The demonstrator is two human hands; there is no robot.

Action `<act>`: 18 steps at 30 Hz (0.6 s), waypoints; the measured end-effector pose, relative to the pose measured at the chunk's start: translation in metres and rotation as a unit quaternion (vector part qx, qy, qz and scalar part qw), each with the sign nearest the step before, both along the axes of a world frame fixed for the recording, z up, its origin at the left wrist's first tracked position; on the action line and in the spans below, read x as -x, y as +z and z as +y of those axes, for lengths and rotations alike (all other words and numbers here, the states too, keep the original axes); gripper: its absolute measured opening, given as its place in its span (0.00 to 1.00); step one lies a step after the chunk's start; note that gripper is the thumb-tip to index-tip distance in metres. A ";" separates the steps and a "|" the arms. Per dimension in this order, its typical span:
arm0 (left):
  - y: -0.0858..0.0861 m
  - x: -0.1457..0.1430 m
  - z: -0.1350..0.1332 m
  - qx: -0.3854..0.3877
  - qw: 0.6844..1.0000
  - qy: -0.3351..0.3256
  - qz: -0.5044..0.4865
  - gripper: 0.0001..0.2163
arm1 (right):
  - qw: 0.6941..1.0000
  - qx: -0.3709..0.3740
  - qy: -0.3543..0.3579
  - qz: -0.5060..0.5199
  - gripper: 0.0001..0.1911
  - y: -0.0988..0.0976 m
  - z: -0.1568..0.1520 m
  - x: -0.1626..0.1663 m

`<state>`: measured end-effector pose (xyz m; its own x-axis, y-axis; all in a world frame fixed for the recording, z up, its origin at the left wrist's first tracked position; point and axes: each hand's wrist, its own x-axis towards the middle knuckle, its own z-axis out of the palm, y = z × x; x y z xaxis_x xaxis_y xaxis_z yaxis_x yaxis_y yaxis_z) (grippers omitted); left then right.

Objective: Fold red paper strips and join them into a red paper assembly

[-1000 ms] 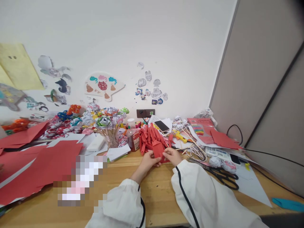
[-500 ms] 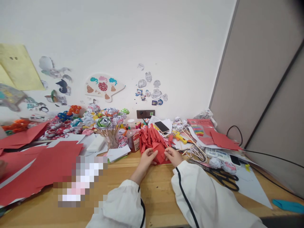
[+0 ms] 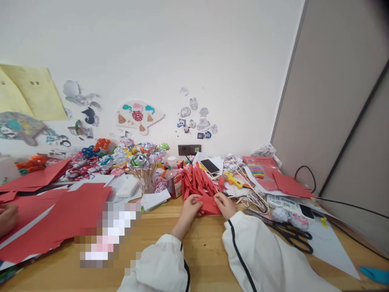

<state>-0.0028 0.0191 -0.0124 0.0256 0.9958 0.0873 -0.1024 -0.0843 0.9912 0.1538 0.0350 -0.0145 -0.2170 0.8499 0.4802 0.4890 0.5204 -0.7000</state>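
Between my two hands is a piece of folded red paper (image 3: 209, 204), low over the table's wood. My left hand (image 3: 191, 208) pinches its left side with thumb and fingers. On the opposite side, my right hand (image 3: 225, 204) has its fingers closed at the paper's upper right edge. Just behind them lies a heap of folded red paper strips (image 3: 197, 180), and the held paper overlaps its front. Some of my fingertips are hidden by the paper.
Left lie large red sheets (image 3: 60, 219) and another person's hand (image 3: 7, 219). Paper flowers on sticks (image 3: 142, 162), a bottle (image 3: 174, 178) and a phone (image 3: 209, 166) stand or lie behind. Right are a yellow glue gun (image 3: 234, 181), black-handled scissors (image 3: 294, 235) and crumpled paper (image 3: 281, 215).
The red paper between my hands now lies flatter, with a broader face showing. The whole view has shifted slightly, and more of the other person's hand shows at the left.
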 end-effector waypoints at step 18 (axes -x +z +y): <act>-0.003 -0.006 -0.007 -0.015 0.996 -0.049 0.077 0.13 | 1.000 0.008 0.000 -0.017 0.09 -0.002 -0.005 0.006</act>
